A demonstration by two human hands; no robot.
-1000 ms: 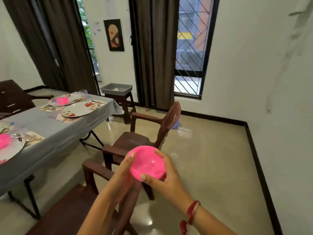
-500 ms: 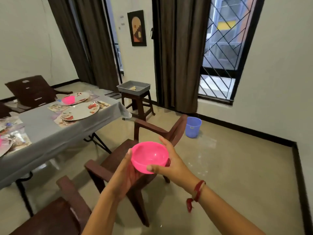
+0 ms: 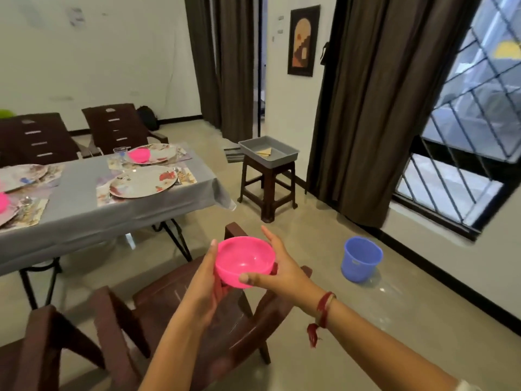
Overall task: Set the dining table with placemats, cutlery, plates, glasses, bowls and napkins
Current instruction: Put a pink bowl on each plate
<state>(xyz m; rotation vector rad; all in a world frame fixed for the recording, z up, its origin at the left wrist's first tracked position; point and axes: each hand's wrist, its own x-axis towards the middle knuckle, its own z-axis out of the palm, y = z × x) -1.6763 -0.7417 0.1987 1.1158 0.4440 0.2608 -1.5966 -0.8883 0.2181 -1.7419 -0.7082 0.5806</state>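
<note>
Between left hand and right hand, pink bowl cupped upright

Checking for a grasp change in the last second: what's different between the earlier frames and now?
No grasp change. Both hands, left hand and right hand, still cup the pink bowl, which tipped from facing the camera to upright, opening up. The view swung left, showing more of the table and a blue bucket. Plates, placemats and the other pink bowls stayed put.

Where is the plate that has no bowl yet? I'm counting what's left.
On the grey-clothed table, at its right end, nearest the camera: the floral plate, just in front of the plate holding a pink bowl.
</note>
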